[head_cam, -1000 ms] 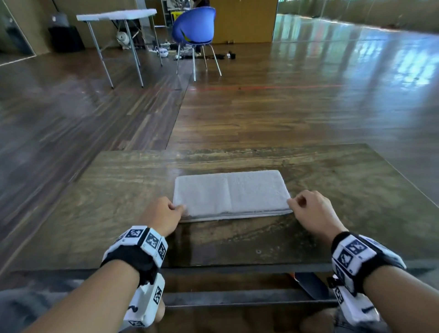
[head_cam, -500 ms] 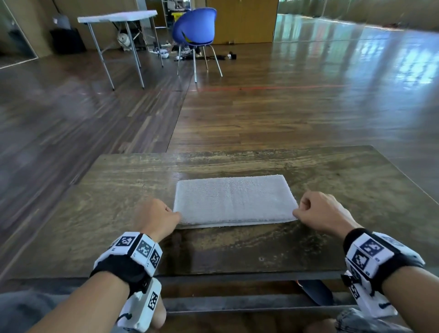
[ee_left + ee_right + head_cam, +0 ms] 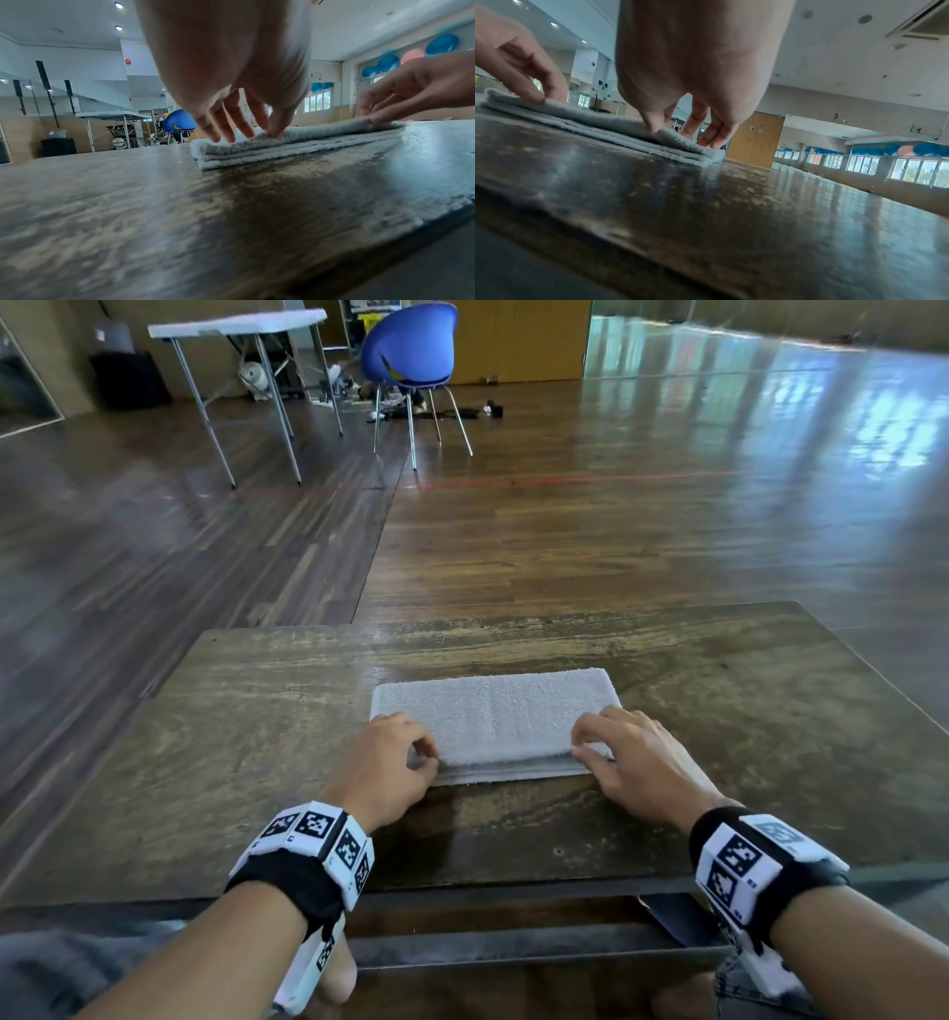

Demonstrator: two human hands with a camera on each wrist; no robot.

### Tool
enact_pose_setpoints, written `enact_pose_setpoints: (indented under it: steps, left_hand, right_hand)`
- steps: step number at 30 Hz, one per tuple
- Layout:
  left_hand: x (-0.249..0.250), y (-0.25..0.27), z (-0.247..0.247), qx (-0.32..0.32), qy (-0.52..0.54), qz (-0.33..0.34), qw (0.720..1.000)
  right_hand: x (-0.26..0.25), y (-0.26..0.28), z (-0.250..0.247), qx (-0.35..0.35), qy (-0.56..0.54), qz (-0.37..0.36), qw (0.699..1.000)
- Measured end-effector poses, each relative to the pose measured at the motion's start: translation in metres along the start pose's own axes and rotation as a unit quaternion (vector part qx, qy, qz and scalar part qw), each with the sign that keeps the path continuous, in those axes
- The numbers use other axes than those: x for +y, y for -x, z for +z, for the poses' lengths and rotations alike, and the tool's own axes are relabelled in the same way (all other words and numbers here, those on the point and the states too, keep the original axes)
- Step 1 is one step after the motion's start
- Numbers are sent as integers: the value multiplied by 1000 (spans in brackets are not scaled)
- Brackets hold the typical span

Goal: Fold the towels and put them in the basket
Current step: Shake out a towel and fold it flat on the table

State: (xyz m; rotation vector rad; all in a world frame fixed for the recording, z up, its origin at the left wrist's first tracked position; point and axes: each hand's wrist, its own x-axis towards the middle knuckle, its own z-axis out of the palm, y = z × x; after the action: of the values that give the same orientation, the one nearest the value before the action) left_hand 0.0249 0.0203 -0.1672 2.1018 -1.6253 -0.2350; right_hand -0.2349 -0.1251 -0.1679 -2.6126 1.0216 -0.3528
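A grey-white folded towel [image 3: 493, 716] lies flat in the middle of the wooden table [image 3: 744, 711], its stacked layers showing along the near edge [image 3: 321, 142]. My left hand [image 3: 423, 757] sits on its near-left corner, thumb and fingertips pinching the top layer [image 3: 260, 134]. On the near-right corner my right hand [image 3: 585, 747] has its thumb at the near edge and its fingers spread on top, pinching the cloth [image 3: 675, 135]. The towel [image 3: 590, 121] stays down on the table. No basket is in view.
Bare table surface surrounds the towel on all sides; the near edge [image 3: 513, 886] is close to my wrists. Beyond the table lies open wooden floor, with a blue chair [image 3: 411, 351] and a white folding table [image 3: 241, 325] far back left.
Both hands moved inward from the towel's short ends onto its near corners. Their fists have loosened into fingers set on the cloth. The towel has barely shifted.
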Motion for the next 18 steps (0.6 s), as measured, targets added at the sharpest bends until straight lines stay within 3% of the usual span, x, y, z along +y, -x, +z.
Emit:
enact_pose_setpoints:
  steps: [3, 10, 15, 18]
  left_hand:
    - [-3, 3, 0, 10, 12, -5, 1000]
    - [-2, 4, 0, -78, -39, -12, 996]
    - [-1, 3, 2, -74, -43, -28, 996]
    - [6, 3, 6, -50, -45, -11, 998]
  right_hand:
    - [1, 2, -2, -18, 3, -9, 1000]
    - [5, 1, -4, -55, 27, -3, 998]
    - [1, 0, -4, -44, 42, 1, 998]
    - [-6, 2, -3, -14, 53, -41, 998]
